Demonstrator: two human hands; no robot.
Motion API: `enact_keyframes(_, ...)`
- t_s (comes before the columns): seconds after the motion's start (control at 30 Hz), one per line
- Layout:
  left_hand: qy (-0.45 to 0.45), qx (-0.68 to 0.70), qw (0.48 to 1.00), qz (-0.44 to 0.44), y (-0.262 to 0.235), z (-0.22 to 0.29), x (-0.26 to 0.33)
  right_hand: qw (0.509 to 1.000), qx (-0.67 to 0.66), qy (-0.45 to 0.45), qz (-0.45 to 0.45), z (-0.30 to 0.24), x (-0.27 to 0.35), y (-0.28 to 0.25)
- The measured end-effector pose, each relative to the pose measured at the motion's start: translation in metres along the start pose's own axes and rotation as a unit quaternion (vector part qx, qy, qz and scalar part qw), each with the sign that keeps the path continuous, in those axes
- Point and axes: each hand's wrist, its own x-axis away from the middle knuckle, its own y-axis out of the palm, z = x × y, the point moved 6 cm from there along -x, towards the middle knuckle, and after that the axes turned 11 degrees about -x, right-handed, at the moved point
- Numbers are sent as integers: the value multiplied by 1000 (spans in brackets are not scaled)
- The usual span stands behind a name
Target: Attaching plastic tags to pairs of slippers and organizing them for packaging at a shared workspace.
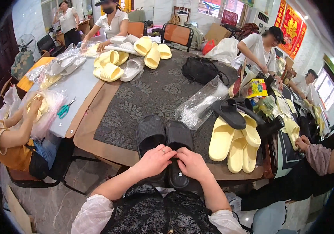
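Left hand: I saw my left hand [154, 159] resting closed on the heel end of the left black slipper [150, 136], fingers curled over it.
Right hand: my right hand [192, 163] gripped the heel end of the right black slipper [178, 144], thumb and fingers pinched on it.
Pair: both slippers lay side by side, touching, toes pointing far, heels hanging over the near table edge [108, 154].
Mat: the toes sat on a grey patterned mat [151, 93].
Right side: yellow slippers [233, 144] lay just beside the pair, with another black slipper [229, 113] on top of them.
Far right: a clear plastic bag [202, 103] lay near the toes.
Open room: I had bare mat far and left of the pair.
Left: turquoise scissors [63, 110] lay well apart.
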Motion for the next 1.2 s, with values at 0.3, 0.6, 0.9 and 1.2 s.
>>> enact_keyframes(0.3,-42,-91,994,-54,21,7,-6,999,-51,7,9,2,4,-6)
enact_keyframes(0.6,-70,-165,983,-40,27,17,-9,980,-168,96,54,18,14,-8)
enact_keyframes(0.9,-62,16,995,72,6,3,-1,994,-66,11,85,2,-6,-3)
enact_keyframes(1.2,-214,415,861,200,-4,-61,-42,859,-392,116,308,33,-35,-4)
